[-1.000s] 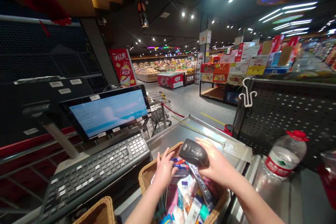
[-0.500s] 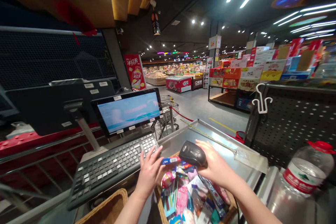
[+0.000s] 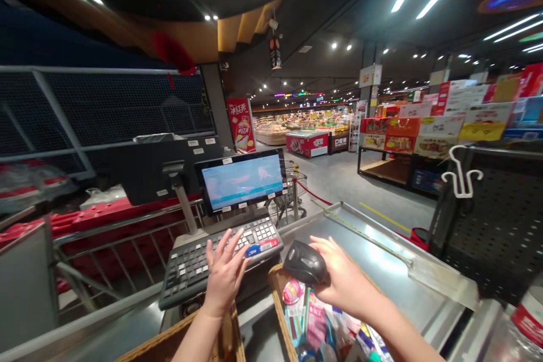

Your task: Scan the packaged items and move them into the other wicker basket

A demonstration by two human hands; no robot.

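Note:
My right hand [image 3: 343, 278] grips a black barcode scanner [image 3: 304, 262] above the near rim of a wicker basket [image 3: 276, 288] full of small packaged goods [image 3: 316, 322]. My left hand [image 3: 224, 270] holds a small blue and red packet [image 3: 259, 248] pinched at the thumb, fingers spread, raised over the keyboard [image 3: 199, 260]. The packet sits just left of the scanner's nose. Behind the keyboard stands a lit till screen [image 3: 241, 181].
A second wicker basket [image 3: 169, 340] sits at the bottom left. A steel counter [image 3: 373, 266] runs to the right, ending at a clear divider [image 3: 441, 283]. A water bottle [image 3: 530, 317] shows at the right edge. A black perforated panel [image 3: 500, 220] stands behind it. Shop aisles lie beyond.
My left hand lifted the small packet out of the basket and carried it left over the keyboard. The view swung left; my right hand kept the scanner over the basket.

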